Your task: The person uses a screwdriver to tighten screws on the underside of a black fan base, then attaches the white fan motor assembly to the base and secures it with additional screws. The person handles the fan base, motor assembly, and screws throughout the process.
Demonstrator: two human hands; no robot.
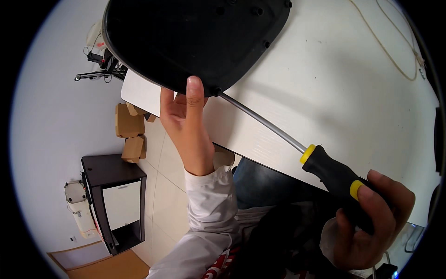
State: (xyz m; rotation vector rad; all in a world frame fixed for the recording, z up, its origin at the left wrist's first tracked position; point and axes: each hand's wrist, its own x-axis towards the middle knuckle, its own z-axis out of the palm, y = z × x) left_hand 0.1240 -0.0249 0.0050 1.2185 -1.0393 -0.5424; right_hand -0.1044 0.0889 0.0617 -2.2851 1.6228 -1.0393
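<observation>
A large black plastic shell [186, 46] with rounded corners and several screw posts along its edge is held up at the top of the view. My left hand [188, 121] grips its lower rim, the thumb lying on the inner face and the fingers behind. In my right hand [376, 223] is a screwdriver [332, 169] with a black and yellow handle, the fingers wrapped round the handle's end. Its long metal shaft slants up to the left, and the tip sits at a screw post by my left thumb. Any screw there is hidden.
The white table [288, 121] spreads under the shell, its front edge near my lap. A pale cable [385, 51] lies at the far right. Beyond the table's left end are cardboard boxes [130, 122] on the floor and a dark cabinet [116, 172] against the wall.
</observation>
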